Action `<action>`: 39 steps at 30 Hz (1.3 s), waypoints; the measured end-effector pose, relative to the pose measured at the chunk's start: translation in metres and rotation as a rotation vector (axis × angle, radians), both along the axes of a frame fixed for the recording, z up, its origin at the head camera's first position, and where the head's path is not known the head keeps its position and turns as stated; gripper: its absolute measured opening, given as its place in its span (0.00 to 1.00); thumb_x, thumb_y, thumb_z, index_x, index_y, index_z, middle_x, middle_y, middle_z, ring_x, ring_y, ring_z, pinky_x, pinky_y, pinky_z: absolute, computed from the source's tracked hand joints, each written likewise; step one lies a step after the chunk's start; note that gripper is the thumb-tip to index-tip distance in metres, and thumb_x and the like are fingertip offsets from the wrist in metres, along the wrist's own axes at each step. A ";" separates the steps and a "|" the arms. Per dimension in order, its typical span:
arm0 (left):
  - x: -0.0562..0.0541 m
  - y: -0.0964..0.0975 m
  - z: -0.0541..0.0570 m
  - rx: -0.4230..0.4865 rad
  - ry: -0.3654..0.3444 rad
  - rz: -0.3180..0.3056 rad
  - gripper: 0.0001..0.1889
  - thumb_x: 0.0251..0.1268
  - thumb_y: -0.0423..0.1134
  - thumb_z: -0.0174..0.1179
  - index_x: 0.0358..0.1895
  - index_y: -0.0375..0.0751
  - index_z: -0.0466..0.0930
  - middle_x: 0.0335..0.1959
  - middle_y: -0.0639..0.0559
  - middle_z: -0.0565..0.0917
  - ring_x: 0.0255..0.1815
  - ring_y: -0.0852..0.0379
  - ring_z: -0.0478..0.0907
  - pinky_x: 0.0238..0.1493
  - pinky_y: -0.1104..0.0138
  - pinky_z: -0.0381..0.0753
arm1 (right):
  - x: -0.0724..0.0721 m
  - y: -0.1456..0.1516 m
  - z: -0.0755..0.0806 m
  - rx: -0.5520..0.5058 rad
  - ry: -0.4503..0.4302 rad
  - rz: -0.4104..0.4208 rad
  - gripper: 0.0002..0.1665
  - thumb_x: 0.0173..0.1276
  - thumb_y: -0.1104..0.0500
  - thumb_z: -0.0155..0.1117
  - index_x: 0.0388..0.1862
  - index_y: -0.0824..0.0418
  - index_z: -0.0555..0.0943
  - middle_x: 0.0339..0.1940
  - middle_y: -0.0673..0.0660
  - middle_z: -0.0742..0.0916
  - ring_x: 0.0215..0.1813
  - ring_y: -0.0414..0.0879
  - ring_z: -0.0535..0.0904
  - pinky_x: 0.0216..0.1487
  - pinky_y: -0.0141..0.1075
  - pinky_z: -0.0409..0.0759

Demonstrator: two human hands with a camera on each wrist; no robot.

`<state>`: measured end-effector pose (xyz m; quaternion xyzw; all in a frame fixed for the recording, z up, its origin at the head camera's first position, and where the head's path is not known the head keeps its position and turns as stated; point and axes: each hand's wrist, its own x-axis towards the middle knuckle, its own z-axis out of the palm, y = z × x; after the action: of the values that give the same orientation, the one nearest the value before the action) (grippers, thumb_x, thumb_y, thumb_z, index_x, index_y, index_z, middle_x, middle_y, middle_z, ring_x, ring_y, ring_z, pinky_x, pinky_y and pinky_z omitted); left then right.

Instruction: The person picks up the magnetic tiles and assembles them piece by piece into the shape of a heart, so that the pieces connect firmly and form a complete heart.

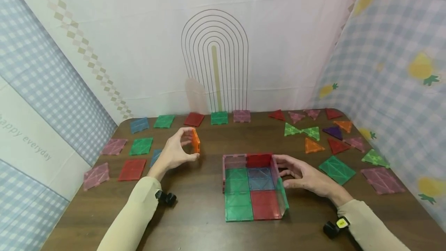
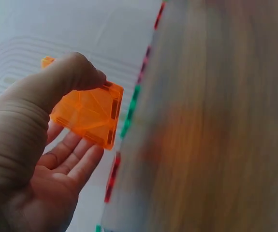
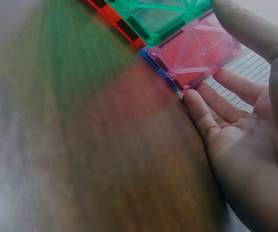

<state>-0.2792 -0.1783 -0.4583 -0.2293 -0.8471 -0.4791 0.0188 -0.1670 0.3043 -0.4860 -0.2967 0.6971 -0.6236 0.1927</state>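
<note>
My left hand (image 1: 177,151) pinches an orange square magnetic tile (image 1: 196,141) upright above the table, thumb on one edge and fingers on the opposite one, as the left wrist view shows. An open-topped box of translucent tiles stands at centre, its floor made of green (image 1: 238,206), blue (image 1: 260,179) and red tiles. Pink and red tiles (image 1: 259,160) form its back wall. On its right side stand a pink tile (image 3: 199,50) and a green tile (image 3: 165,19). My right hand (image 1: 306,177) rests against that side, fingertips touching the pink tile, fingers loosely bent.
Square tiles, among them a red one (image 1: 132,169), lie at the table's left and along its back edge. At the right lie several triangles, including an orange one (image 1: 313,146), plus a green square (image 1: 337,170) and a pink square (image 1: 382,180). Patterned cloth hangs behind.
</note>
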 end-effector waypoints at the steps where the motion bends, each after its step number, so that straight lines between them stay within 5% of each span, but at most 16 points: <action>1: 0.003 0.002 0.001 0.021 -0.012 -0.018 0.50 0.48 0.26 0.86 0.78 0.35 0.70 0.67 0.35 0.81 0.69 0.39 0.82 0.73 0.51 0.83 | 0.000 0.000 0.000 -0.003 0.000 0.002 0.44 0.84 0.72 0.59 0.92 0.66 0.54 0.86 0.79 0.62 0.74 0.48 0.79 0.71 0.37 0.82; 6: 0.022 0.011 0.011 0.058 -0.029 -0.094 0.50 0.50 0.27 0.86 0.78 0.39 0.70 0.71 0.32 0.81 0.69 0.41 0.84 0.75 0.50 0.81 | 0.000 0.000 -0.001 -0.003 0.009 0.000 0.44 0.84 0.72 0.60 0.92 0.65 0.54 0.86 0.78 0.62 0.74 0.49 0.79 0.71 0.37 0.82; 13: 0.058 0.011 0.017 0.023 0.000 -0.147 0.50 0.48 0.30 0.87 0.78 0.44 0.71 0.68 0.43 0.84 0.66 0.48 0.85 0.73 0.56 0.82 | 0.000 -0.001 -0.002 0.009 -0.006 -0.006 0.45 0.84 0.71 0.62 0.92 0.64 0.54 0.86 0.77 0.63 0.75 0.48 0.78 0.71 0.37 0.82; 25: 0.143 0.025 -0.003 0.042 0.027 -0.284 0.47 0.43 0.25 0.85 0.71 0.34 0.71 0.61 0.40 0.86 0.61 0.50 0.87 0.66 0.61 0.87 | 0.000 -0.001 -0.001 0.013 0.001 -0.011 0.46 0.84 0.70 0.63 0.92 0.65 0.54 0.86 0.78 0.63 0.74 0.46 0.79 0.71 0.36 0.81; 30: 0.157 0.043 -0.010 0.073 -0.009 -0.315 0.46 0.43 0.23 0.86 0.69 0.33 0.70 0.62 0.40 0.85 0.62 0.47 0.87 0.64 0.61 0.89 | 0.000 0.000 -0.001 0.008 0.006 -0.012 0.45 0.84 0.71 0.62 0.92 0.66 0.54 0.86 0.78 0.63 0.74 0.46 0.79 0.71 0.36 0.81; 39: 0.165 0.062 -0.010 0.133 -0.099 -0.298 0.45 0.43 0.17 0.80 0.68 0.38 0.68 0.64 0.38 0.79 0.62 0.44 0.85 0.57 0.60 0.92 | 0.001 -0.002 0.000 0.020 0.014 -0.003 0.47 0.83 0.69 0.65 0.92 0.65 0.53 0.85 0.78 0.63 0.74 0.46 0.79 0.71 0.36 0.81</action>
<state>-0.1141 -0.1165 -0.4687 -0.3266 -0.7699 -0.5425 -0.0791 -0.1657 0.3027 -0.4861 -0.2981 0.7050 -0.6148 0.1898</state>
